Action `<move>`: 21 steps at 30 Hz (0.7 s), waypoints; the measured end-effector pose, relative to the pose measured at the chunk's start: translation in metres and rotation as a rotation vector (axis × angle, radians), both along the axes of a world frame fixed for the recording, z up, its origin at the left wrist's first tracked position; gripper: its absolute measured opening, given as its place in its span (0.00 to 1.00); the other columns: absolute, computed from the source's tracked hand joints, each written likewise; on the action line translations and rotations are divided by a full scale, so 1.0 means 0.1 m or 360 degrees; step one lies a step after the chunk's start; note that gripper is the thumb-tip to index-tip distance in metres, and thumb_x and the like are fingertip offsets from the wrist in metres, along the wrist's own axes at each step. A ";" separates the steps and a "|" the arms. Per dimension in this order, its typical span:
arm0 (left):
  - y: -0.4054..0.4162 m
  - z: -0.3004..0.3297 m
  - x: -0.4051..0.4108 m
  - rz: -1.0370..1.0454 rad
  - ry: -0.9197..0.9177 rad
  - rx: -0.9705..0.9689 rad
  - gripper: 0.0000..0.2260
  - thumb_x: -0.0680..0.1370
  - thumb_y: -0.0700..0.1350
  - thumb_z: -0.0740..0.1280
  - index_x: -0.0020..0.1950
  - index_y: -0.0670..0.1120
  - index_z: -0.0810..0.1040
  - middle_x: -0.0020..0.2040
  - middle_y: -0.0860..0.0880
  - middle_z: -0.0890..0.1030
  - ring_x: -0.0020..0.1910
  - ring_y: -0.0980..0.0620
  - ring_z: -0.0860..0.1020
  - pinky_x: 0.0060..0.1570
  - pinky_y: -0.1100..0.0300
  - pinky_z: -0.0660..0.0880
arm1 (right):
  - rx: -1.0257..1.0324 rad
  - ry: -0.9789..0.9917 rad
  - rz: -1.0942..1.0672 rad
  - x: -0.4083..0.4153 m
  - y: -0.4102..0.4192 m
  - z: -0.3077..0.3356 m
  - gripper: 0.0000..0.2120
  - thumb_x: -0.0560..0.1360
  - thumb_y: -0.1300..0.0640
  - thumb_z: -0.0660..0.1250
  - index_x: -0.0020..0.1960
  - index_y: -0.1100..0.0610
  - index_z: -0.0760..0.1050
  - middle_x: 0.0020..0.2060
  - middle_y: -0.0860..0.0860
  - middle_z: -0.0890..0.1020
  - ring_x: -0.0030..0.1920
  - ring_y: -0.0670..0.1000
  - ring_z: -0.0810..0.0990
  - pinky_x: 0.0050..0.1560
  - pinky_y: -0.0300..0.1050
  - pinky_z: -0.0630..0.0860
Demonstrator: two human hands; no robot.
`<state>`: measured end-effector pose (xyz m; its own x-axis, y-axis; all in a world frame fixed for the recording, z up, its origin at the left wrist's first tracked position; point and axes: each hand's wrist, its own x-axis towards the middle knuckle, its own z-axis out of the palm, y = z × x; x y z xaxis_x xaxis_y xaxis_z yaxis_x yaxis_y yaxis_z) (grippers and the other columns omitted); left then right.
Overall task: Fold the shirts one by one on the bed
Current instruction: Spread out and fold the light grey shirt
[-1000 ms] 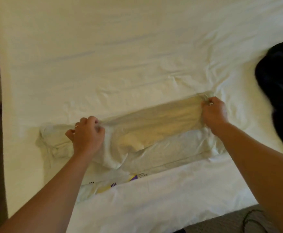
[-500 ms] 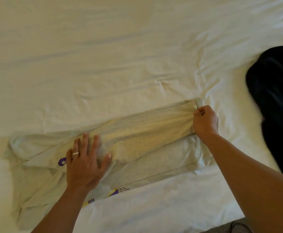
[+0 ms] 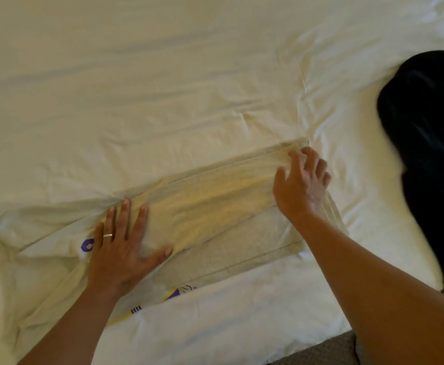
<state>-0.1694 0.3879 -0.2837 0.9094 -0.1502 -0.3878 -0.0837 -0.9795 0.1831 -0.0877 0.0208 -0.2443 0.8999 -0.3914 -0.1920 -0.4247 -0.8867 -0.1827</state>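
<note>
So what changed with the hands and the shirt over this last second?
Both hands let go of the folded edge. The left hand released first and now presses flat on the pale shirt; the right hand unpinched the far corner, its fingers now loosely spread on it. The flap they held now lies down along the shirt. The dark garment stayed at the right on the bed sheet.
</note>
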 end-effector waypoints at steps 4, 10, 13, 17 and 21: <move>-0.04 -0.05 0.00 -0.0004 -0.0029 -0.0008 0.49 0.70 0.80 0.49 0.84 0.54 0.52 0.84 0.47 0.45 0.82 0.41 0.45 0.76 0.34 0.51 | 0.0181 0.0333 0.0894 -0.30 0.57 -0.11 0.29 0.84 0.39 0.46 0.81 0.48 0.52 0.82 0.53 0.46 0.81 0.57 0.47 0.77 0.59 0.52; 0.08 -0.10 0.00 -0.0060 0.0069 0.0006 0.50 0.68 0.83 0.43 0.82 0.58 0.38 0.83 0.51 0.36 0.81 0.47 0.34 0.79 0.40 0.44 | -0.0003 0.0497 0.0565 -0.46 0.25 -0.31 0.34 0.78 0.29 0.38 0.81 0.39 0.36 0.81 0.48 0.37 0.81 0.53 0.38 0.79 0.58 0.42; 0.09 -0.06 0.01 -0.0066 0.0065 -0.0051 0.44 0.72 0.79 0.42 0.83 0.58 0.43 0.83 0.50 0.39 0.82 0.45 0.38 0.78 0.40 0.46 | -0.0115 0.0595 0.0501 -0.38 0.18 -0.23 0.35 0.79 0.30 0.40 0.81 0.41 0.37 0.81 0.49 0.37 0.81 0.54 0.38 0.79 0.59 0.42; 0.29 0.03 0.00 -0.0164 0.0053 -0.0159 0.37 0.77 0.73 0.44 0.83 0.58 0.45 0.84 0.52 0.42 0.82 0.48 0.42 0.78 0.43 0.48 | -0.0212 0.0365 0.0527 -0.47 0.69 -0.10 0.30 0.82 0.39 0.51 0.80 0.51 0.55 0.81 0.56 0.50 0.79 0.61 0.52 0.74 0.63 0.55; 0.79 0.10 -0.06 -0.0333 -0.0253 -0.0149 0.33 0.78 0.67 0.56 0.78 0.50 0.67 0.80 0.45 0.63 0.78 0.42 0.63 0.70 0.41 0.64 | 0.0168 -0.0132 0.0973 -0.87 1.71 -0.01 0.19 0.76 0.44 0.61 0.56 0.57 0.76 0.56 0.57 0.76 0.53 0.61 0.76 0.51 0.56 0.75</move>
